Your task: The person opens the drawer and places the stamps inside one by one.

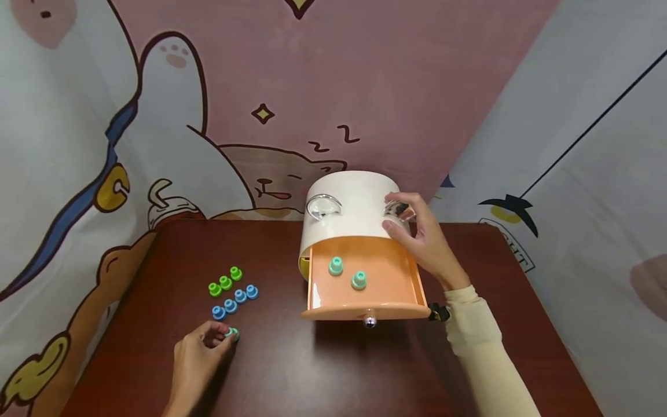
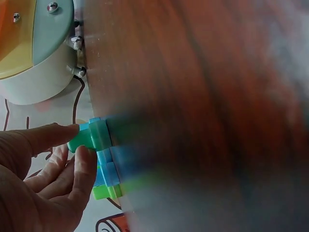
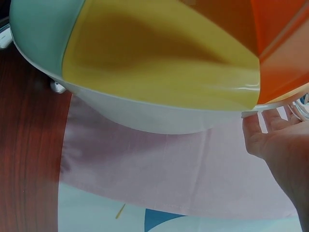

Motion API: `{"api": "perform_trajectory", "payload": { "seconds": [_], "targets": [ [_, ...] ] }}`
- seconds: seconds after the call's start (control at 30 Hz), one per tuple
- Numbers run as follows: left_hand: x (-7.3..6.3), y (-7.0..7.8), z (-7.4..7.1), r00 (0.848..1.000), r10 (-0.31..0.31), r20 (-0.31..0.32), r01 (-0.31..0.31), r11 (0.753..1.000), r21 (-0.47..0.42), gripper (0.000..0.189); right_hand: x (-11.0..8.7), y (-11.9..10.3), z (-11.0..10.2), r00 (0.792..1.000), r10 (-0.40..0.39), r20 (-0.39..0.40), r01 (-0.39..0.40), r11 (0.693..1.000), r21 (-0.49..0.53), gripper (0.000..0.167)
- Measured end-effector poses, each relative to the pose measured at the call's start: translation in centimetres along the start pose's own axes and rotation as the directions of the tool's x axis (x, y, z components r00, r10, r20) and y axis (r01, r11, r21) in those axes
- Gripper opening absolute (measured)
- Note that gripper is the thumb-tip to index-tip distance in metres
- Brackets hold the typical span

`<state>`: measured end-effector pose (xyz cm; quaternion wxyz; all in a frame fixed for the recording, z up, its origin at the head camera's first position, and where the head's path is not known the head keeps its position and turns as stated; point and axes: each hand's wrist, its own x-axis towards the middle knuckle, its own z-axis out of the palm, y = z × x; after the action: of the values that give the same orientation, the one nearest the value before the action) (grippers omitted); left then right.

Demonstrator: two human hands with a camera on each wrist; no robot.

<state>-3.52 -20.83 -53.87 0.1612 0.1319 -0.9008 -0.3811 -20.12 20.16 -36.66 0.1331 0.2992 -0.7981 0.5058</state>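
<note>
My left hand (image 1: 200, 353) pinches a teal-green stepped peg (image 2: 91, 137) between thumb and fingertips, at the near end of a row of blue pegs (image 1: 230, 306). Beyond these stands a row of green pegs (image 1: 225, 282). To the right is a rounded white box (image 1: 359, 200) with an orange drawer (image 1: 388, 260) pulled out towards me. Two teal-green pegs (image 1: 336, 266) stand inside it. My right hand (image 1: 427, 243) rests on the box's top right, its thumb and fingers spread about a chrome ring-shaped fitting (image 1: 398, 209).
The drawer front has a chrome knob (image 1: 369, 321) and juts over the dark wooden table (image 1: 292, 370). Another chrome fitting (image 1: 324, 205) is on the box's left. Yellow and grey-green fronts show in the wrist views. A cartoon cloth (image 1: 417, 87) hangs behind the table.
</note>
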Motion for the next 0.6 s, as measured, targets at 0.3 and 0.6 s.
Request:
{"api": "perform_trajectory", "payload": {
  "seconds": [0.3,0.6],
  "targets": [
    [-0.2,0.5,0.2,0.985,0.138,-0.106,-0.138,0.990,0.006,0.023,-0.1,0.1,-0.1,1.000,-0.007,-0.003,0.007,1.000,0.006,0.048],
    [0.4,3.4,0.0,0.948,0.240,-0.207,-0.275,0.948,-0.162,0.029,-0.1,0.6,-0.2,1.000,0.000,0.003,0.000,1.000,0.026,0.050]
  ]
}}
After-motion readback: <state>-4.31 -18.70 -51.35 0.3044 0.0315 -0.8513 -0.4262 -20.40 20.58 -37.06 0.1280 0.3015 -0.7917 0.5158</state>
